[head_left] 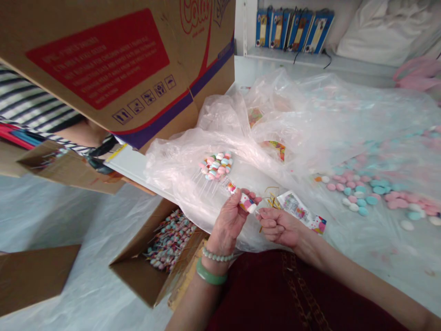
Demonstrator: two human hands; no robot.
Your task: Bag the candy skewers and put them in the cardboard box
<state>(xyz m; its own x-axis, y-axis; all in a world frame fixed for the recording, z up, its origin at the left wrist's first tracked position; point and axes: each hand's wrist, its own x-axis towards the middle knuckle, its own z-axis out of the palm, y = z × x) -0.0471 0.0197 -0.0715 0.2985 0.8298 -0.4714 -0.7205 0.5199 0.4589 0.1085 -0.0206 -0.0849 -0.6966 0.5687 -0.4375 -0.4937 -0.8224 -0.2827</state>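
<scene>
My left hand (232, 219) holds a small wrapped candy (247, 203) with a white, pink and purple printed wrapper between thumb and fingers. Just right of it, my right hand (277, 226) is closed in a pinch at the candy's lower end; what it grips is too small to make out. Gold twist ties (273, 200) lie behind my right hand. Beside them is a stack of flat printed wrappers (292, 205). Beyond my left hand, a bunch of pastel candies on white sticks (217, 166) rests on clear plastic sheeting.
A large cardboard box (138, 59) stands at the back left, a person's striped sleeve (31, 101) behind it. Loose pastel candies (361, 188) lie on the right. An open box of wrapped candies (170, 241) sits below the table edge. Blue binders (294, 30) stand on a shelf.
</scene>
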